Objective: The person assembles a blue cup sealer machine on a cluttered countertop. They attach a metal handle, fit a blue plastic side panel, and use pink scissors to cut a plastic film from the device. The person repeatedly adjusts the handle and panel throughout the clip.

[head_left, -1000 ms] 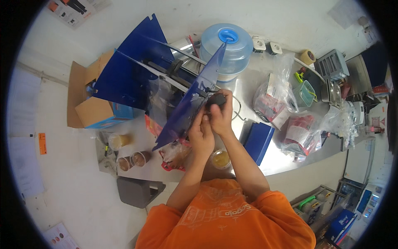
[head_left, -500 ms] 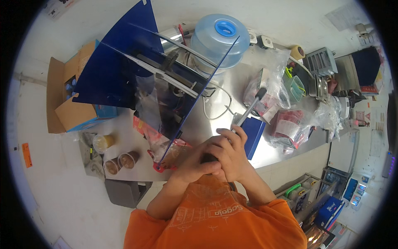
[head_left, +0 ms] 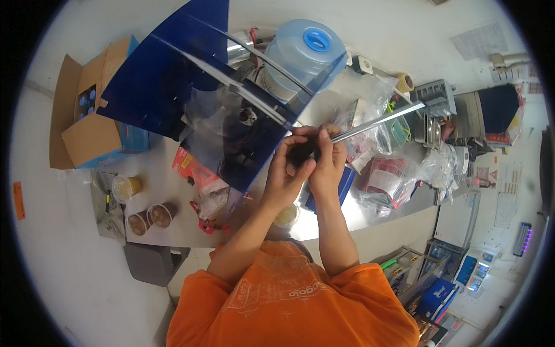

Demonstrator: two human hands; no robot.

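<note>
A long silvery metal bar (head_left: 378,121) slants to the upper right out of my right hand (head_left: 329,165), whose fingers are closed on its near end. My left hand (head_left: 284,176) curls around a dark black piece (head_left: 302,152) between the two hands. Whether that piece is joined to the bar, I cannot tell. Just left of my hands stands a blue sheet-metal housing (head_left: 165,75) with wide panels. Pale metal rails (head_left: 231,87) cross between its panels, and dark parts sit inside. Its near right panel edge comes close to my left fingers.
Behind stands a large water bottle (head_left: 283,52). An open cardboard box (head_left: 87,133) is at left, near several drink cups (head_left: 161,215). Plastic-wrapped red goods (head_left: 388,176) lie right, and a blue box (head_left: 345,188) sits behind my right forearm.
Both hands have moved up and away from my body, toward the housing. The metal bar has swung from pointing steeply up to leaning right. The whole view has shifted slightly.
</note>
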